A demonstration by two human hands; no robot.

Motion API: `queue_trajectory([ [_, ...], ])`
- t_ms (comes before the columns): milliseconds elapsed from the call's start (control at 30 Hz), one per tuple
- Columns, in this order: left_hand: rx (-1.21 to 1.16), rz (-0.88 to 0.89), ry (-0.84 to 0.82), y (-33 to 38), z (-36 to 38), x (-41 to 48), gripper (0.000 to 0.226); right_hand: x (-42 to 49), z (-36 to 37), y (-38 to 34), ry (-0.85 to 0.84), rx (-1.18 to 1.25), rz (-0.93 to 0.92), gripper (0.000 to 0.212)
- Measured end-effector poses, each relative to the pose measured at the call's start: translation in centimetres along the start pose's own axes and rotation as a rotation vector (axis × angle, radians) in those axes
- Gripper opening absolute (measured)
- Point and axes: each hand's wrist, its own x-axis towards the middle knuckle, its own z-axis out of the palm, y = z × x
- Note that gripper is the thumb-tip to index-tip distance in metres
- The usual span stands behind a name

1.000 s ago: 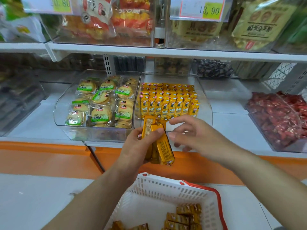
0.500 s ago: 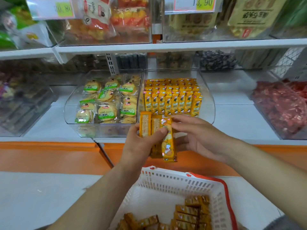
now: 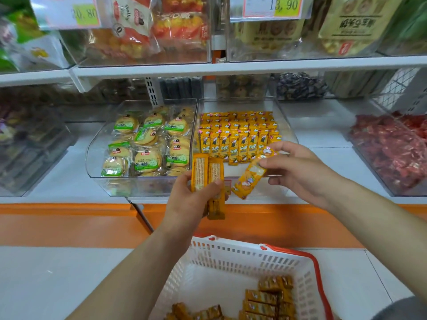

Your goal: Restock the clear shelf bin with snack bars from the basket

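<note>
Single snack bar (image 3: 250, 177), yellow wrapper, tilted, pinched at its upper end by the right hand (image 3: 300, 174), thumb and fingertips curled on it. Its lower end hangs over the front lip of the clear shelf bin (image 3: 287, 128). The left hand (image 3: 191, 199) grips a held bunch of bars (image 3: 208, 172) upright just in front of the bin. Two printed faces show; any more behind them, cannot tell.

Stocked bars (image 3: 238, 139) stand upright in rows filling the back and middle of the bin. Seven show in the front row, whose right end is behind the right hand. A bare strip of bin floor is open between that row and the low front lip. Rear rows too blurred to count.

The white basket (image 3: 231, 257) with a red rim sits below the hands, cut off by the bottom edge. Its loose bars (image 3: 265, 299) lie in a heap, partly out of frame, so no count.

A biscuit bin (image 3: 92, 158) touches the left wall. A red candy bin (image 3: 392, 151) stands well apart on the right, cut off. An orange shelf edge (image 3: 69, 218) runs below. Two price tags (image 3: 275, 6) are above.
</note>
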Motion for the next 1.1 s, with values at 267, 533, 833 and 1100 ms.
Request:
queue_trajectory([
  [267, -0.053, 0.044, 0.021, 0.0, 0.2, -0.5, 0.037, -0.8, 0.8, 0.4, -0.056, 0.167, -0.063, 0.022],
  [533, -0.022, 0.053, 0.029, -0.2, 0.1, -0.4, 0.037, -1.2, 3.3, 2.1, -0.108, -0.158, -0.071, 0.065],
  [833, 0.01, 0.007, 0.011, 0.5, -0.6, 0.2, 0.03, 4.2, -1.7, -2.2, 0.199, -0.612, -0.305, 0.038],
  [1100, 0.022, 0.027, 0.032, 0.8, -0.8, 1.2, 0.03, 13.0, -4.2, -3.4, 0.13, -1.536, -0.365, 0.038],
])
